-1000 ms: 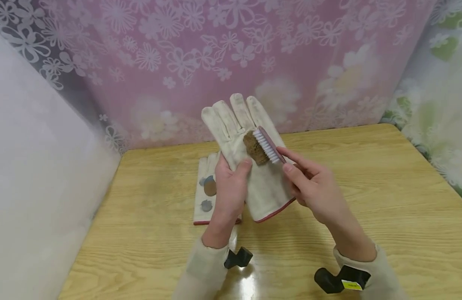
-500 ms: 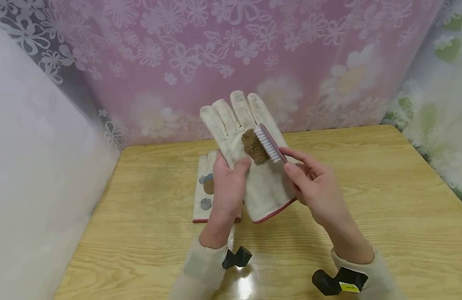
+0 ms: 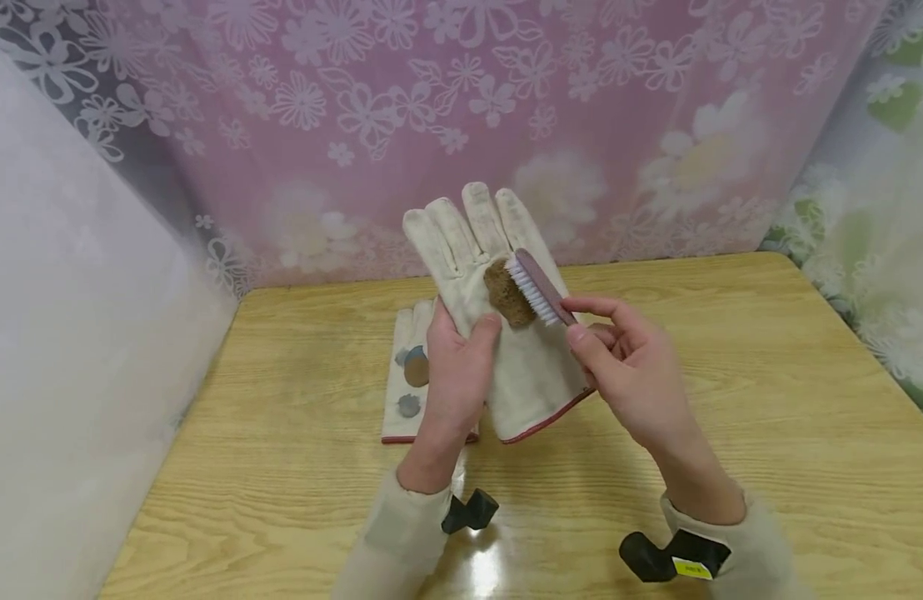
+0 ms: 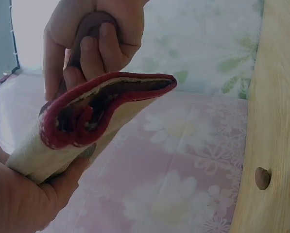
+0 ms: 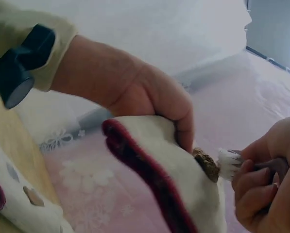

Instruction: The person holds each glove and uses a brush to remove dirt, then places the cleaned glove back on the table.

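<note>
A cream cloth work glove (image 3: 536,375) with a red-edged cuff is held up above the table, fingers pointing up. My left hand (image 3: 461,367) grips its side, thumb on the front and fingers behind. On its palm sits a raised brown, mud-like clump (image 3: 506,296). My right hand (image 3: 630,367) pinches the handle end of a purple-brown brush (image 3: 540,279). The brush's white bristles (image 5: 228,165) touch the clump's right edge. In the left wrist view, the glove's open red cuff (image 4: 127,76) faces the camera, and the right hand's fingers curl round the brush handle (image 4: 89,29).
A second cream glove (image 3: 394,421) lies on the wooden table (image 3: 281,417), partly behind my left forearm. It bears grey, blue and brown patches. A small brown oval thing (image 4: 262,178) shows on the wood in the left wrist view. A pink flowered curtain (image 3: 431,125) hangs behind the table.
The brush has tilted slightly, showing more of its back, while its bristles stay at the clump. My left hand still holds the glove in nearly the same place.
</note>
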### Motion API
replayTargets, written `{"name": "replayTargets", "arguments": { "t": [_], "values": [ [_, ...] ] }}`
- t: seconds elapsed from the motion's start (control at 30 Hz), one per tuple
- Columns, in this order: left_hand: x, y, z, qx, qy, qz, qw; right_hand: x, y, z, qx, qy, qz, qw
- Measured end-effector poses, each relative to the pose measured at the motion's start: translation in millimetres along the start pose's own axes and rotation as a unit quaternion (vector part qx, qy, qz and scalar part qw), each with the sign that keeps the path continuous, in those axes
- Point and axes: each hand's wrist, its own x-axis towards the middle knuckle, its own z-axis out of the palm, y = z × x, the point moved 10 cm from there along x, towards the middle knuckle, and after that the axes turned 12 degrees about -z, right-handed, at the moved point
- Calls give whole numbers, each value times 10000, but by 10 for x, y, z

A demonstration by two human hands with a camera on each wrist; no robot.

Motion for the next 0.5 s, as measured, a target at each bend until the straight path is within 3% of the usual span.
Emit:
{"name": "replayTargets", "arguments": {
  "t": [0.03, 0.07, 0.17, 0.2, 0.23, 0.3, 0.37, 0.43, 0.5],
  "values": [
    [8, -13, -12, 14, 53, -51, 10000, 13, -89, -8, -672, 115, -583, 9960],
    [17, -22, -26, 21, 112, -82, 9999, 15, -183, -10, -1305, 264, -1173, 9841],
    [38, -38, -63, -5, 242, -93, 9997, -32, -378, 13, -2764, 664, -2506, 9254],
    [44, -44, -73, -16, 275, -88, 9996, -42, -391, 25, -2957, 694, -2701, 9137],
    [47, -52, -79, -25, 297, -97, 9995, -40, -369, 41, -2982, 610, -2708, 9132],
    [49, -60, -71, -19, 260, -96, 9996, -19, -270, 98, -2713, 171, -2408, 9317],
    [47, -66, -53, 25, 197, -126, 9997, -15, -180, 179, -2591, -311, -2069, 9429],
    [48, -55, -52, 49, 177, -107, 9998, -26, -134, 248, -2600, -604, -1860, 9456],
    [44, -28, -79, -7, 229, -49, 9997, -33, -163, 259, -2625, -497, -1961, 9435]
  ]
}}
